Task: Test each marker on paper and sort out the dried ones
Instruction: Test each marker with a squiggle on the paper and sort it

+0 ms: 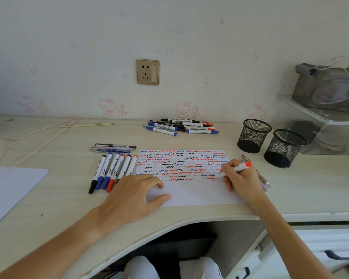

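While gripped, red marker (235, 169) on paper (199, 194)

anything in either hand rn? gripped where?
Right hand holds a red marker, pinched low on the barrel near the tip, which touches the paper. Left hand holds nothing; it rests flat on the paper's left edge.

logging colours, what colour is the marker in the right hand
Red, on its end cap; marker in right hand, head view.

bright, even daylight | soft faint shadows | wide-angle edge bending | slightly soft focus
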